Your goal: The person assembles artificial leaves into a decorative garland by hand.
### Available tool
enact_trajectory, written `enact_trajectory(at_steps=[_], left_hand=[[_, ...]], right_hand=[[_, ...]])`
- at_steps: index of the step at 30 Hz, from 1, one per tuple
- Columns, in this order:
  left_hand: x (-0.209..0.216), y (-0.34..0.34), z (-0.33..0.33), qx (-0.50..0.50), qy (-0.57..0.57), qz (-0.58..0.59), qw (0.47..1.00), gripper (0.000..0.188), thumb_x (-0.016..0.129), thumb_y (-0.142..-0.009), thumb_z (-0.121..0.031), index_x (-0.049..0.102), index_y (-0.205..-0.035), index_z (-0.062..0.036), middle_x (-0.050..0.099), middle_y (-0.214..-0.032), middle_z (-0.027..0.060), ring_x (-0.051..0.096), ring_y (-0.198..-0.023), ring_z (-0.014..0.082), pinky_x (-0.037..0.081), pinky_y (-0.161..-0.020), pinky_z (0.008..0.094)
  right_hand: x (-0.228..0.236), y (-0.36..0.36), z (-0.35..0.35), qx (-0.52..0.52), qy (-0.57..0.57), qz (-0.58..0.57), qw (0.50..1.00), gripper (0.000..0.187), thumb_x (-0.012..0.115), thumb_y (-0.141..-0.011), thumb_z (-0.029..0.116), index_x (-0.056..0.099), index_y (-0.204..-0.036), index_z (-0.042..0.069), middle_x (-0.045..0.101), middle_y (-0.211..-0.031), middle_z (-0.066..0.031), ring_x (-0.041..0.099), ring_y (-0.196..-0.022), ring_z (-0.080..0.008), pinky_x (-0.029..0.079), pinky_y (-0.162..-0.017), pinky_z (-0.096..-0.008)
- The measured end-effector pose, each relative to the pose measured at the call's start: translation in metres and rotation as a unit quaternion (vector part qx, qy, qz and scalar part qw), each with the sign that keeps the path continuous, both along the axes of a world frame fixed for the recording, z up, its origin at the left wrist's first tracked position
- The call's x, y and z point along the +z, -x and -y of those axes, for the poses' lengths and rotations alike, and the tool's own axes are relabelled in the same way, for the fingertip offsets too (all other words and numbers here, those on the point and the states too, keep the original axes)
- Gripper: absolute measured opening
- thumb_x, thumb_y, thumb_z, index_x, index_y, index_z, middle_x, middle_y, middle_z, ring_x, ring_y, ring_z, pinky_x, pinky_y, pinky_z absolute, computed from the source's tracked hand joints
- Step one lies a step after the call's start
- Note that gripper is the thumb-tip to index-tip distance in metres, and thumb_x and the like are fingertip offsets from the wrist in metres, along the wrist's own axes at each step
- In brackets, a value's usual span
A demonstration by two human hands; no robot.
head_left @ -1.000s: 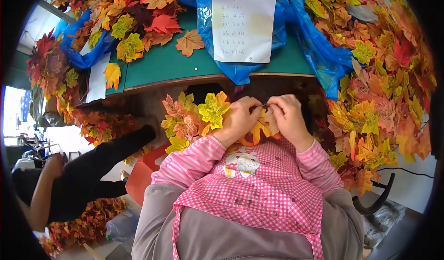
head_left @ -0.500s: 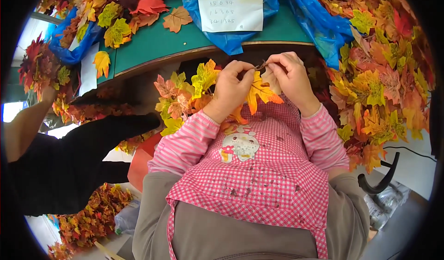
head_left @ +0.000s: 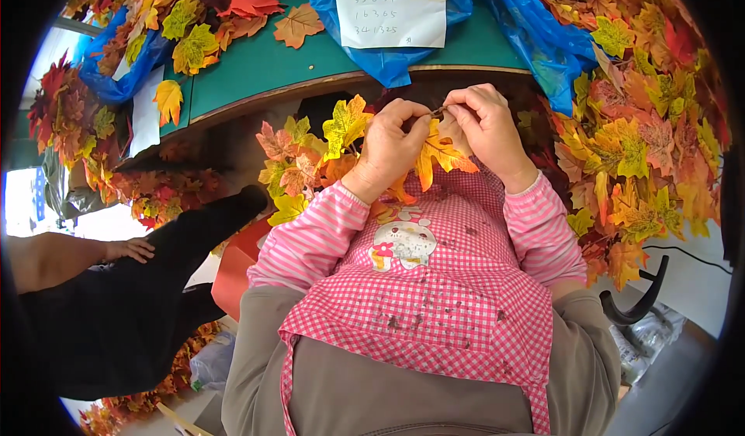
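A: Pinching a thin stem (head_left: 437,112) between both hands, just below the near edge of the green desk (head_left: 256,67). Left hand (head_left: 392,143) fingers are closed on it; right hand (head_left: 485,129) fingertips are gripping the other end.

B: And the orange leaf (head_left: 438,157)?

A: It hangs from the stem, between the wrists, above the checked apron (head_left: 434,296).

B: Advice: keep the grip near the stem tip and pull straight, so the leaf doesn't tear.
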State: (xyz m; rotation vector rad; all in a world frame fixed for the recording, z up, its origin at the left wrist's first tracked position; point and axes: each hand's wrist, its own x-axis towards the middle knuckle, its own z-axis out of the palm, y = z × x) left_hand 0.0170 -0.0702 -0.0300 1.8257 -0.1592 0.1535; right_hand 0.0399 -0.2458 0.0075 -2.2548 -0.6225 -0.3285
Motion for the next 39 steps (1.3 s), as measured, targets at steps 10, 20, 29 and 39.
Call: enact_trajectory(at_steps=[10, 20, 29, 39], left_hand=[[0.0, -0.004, -0.001, -0.014, 0.001, 0.013, 1.0, 0.009, 0.064, -0.081, -0.004, 0.065, -0.088, 0.0, 0.061, -0.081, 0.0128, 0.061, -0.072, 0.0253, 0.049, -0.063, 0.0325], [-0.007, 0.0, -0.002, -0.025, -0.046, 0.066, 0.996, 0.008, 0.063, -0.079, -0.002, 0.064, -0.087, 0.0004, 0.061, -0.079, 0.0106, 0.061, -0.073, 0.0224, 0.048, -0.065, 0.0305], [-0.014, 0.007, 0.0, -0.051, -0.054, 0.064, 0.995, 0.01, 0.063, -0.08, -0.004, 0.065, -0.089, 0.0008, 0.063, -0.082, 0.0125, 0.063, -0.075, 0.0241, 0.049, -0.066, 0.0317], [-0.014, 0.003, 0.0, -0.041, -0.058, 0.054, 0.996, 0.011, 0.063, -0.081, -0.005, 0.064, -0.09, 0.0017, 0.064, -0.084, 0.0146, 0.063, -0.077, 0.0281, 0.05, -0.068, 0.034]], right_hand=[[-0.002, -0.005, 0.001, 0.02, 0.008, -0.001, 1.0, 0.007, 0.062, -0.082, 0.003, 0.063, -0.089, 0.004, 0.062, -0.084, -0.0063, 0.057, -0.086, -0.0253, 0.044, -0.078, -0.0357], [-0.005, 0.004, -0.005, 0.04, 0.061, 0.079, 0.994, 0.009, 0.061, -0.078, 0.002, 0.06, -0.087, 0.006, 0.059, -0.083, -0.007, 0.055, -0.089, -0.0268, 0.04, -0.085, -0.0394], [-0.013, 0.007, -0.008, 0.059, 0.029, 0.043, 0.997, 0.009, 0.061, -0.079, 0.004, 0.061, -0.088, 0.007, 0.059, -0.084, -0.0068, 0.054, -0.09, -0.0267, 0.04, -0.085, -0.0388], [-0.025, 0.007, -0.004, 0.013, -0.103, -0.144, 0.984, 0.009, 0.06, -0.083, 0.002, 0.062, -0.092, 0.002, 0.06, -0.086, -0.0105, 0.058, -0.084, -0.0262, 0.048, -0.074, -0.0335]])
